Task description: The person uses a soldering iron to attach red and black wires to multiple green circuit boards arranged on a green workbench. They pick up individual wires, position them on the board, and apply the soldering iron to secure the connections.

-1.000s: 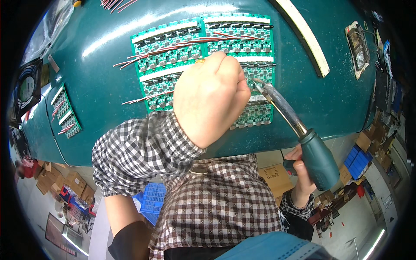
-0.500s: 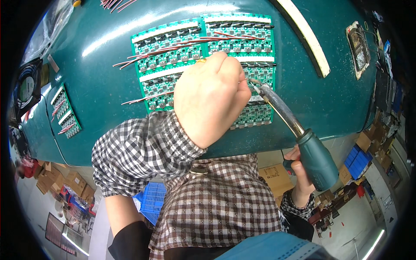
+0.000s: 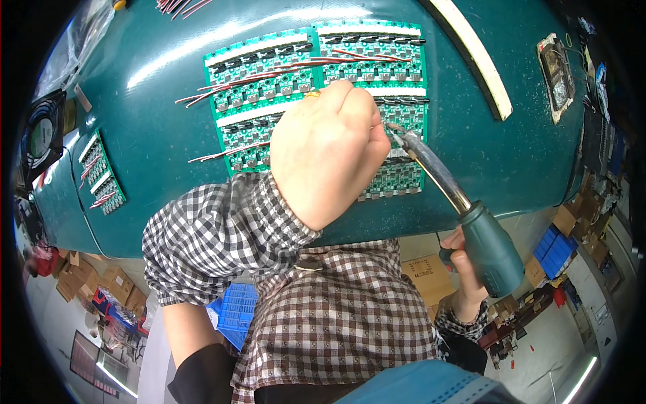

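Observation:
My left hand (image 3: 326, 145) is closed in a pinch over the middle of a green circuit board panel (image 3: 262, 87). A thin wire seems to be between its fingertips, mostly hidden by the hand. My right hand (image 3: 471, 279) grips the dark green handle of a soldering iron (image 3: 494, 249). The iron's metal shaft slants up and left, and its tip is right beside my left fingertips, over the board. Red and white wires (image 3: 269, 74) lie across the upper rows; more wires (image 3: 222, 155) come out at the left from beneath my left hand.
On the green table mat (image 3: 155, 114) a smaller board piece (image 3: 101, 172) with wires lies at left, near a black fan (image 3: 44, 135). A curved white strip (image 3: 471, 54) with a dark edge and a dirty tray (image 3: 557, 77) are at right. More wires (image 3: 182, 7) lie at the far edge.
The soldering iron has shifted very slightly at its tip and handle. My left hand stays almost still, pinched over the board.

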A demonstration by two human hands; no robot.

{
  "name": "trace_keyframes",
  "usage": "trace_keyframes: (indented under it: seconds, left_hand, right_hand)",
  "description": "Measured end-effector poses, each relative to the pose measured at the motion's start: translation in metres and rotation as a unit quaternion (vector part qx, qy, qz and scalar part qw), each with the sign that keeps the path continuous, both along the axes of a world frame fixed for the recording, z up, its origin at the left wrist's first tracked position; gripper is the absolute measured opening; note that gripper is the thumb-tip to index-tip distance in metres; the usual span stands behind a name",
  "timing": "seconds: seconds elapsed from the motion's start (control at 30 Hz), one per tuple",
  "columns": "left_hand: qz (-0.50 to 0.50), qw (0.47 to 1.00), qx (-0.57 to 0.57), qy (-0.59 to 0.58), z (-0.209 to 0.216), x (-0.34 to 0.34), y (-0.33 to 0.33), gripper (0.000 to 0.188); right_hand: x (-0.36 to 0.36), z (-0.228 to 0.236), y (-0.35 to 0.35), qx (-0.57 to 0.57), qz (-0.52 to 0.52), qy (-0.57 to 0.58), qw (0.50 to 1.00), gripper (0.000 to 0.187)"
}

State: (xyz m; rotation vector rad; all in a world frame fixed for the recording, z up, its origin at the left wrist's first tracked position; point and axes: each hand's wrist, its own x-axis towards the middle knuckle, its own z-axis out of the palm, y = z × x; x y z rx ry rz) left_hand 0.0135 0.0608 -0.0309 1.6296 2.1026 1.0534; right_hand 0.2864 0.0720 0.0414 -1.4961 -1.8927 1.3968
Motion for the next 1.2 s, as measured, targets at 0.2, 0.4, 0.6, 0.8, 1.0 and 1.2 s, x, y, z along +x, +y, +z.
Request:
trace_keyframes:
  seconds: [0.2, 0.4, 0.6, 0.8, 1.0, 1.2]
  left_hand:
    - [0.0, 1.0, -0.003, 0.003, 0.001, -0.001, 0.0, 0.016]
    - [0.0, 1.0, -0.007, 0.002, 0.0, 0.0, 0.0, 0.016]
    - [-0.008, 1.0, -0.009, -0.005, 0.002, 0.0, 0.001, 0.017]
    - [-0.033, 0.999, -0.028, -0.032, 0.021, -0.009, -0.009, 0.019]
    - [0.04, 0.999, -0.023, -0.013, 0.052, -0.096, 0.008, 0.016]
    - [0.142, 0.978, -0.153, 0.015, 0.001, -0.132, 0.071, 0.036]
  right_hand:
    - [0.006, -0.001, -0.001, 0.013, 0.007, 0.002, 1.0, 0.059]
    - [-0.005, 0.001, -0.004, -0.013, -0.07, 0.07, 0.995, 0.05]
    - [-0.009, -0.004, 0.006, -0.011, -0.085, 0.141, 0.986, 0.044]
    - [-0.009, -0.013, 0.023, -0.033, -0.143, 0.242, 0.959, 0.052]
    - [0.015, -0.027, 0.043, -0.045, -0.118, 0.312, 0.942, 0.049]
    - [0.016, -0.036, 0.045, -0.053, -0.086, 0.353, 0.93, 0.046]
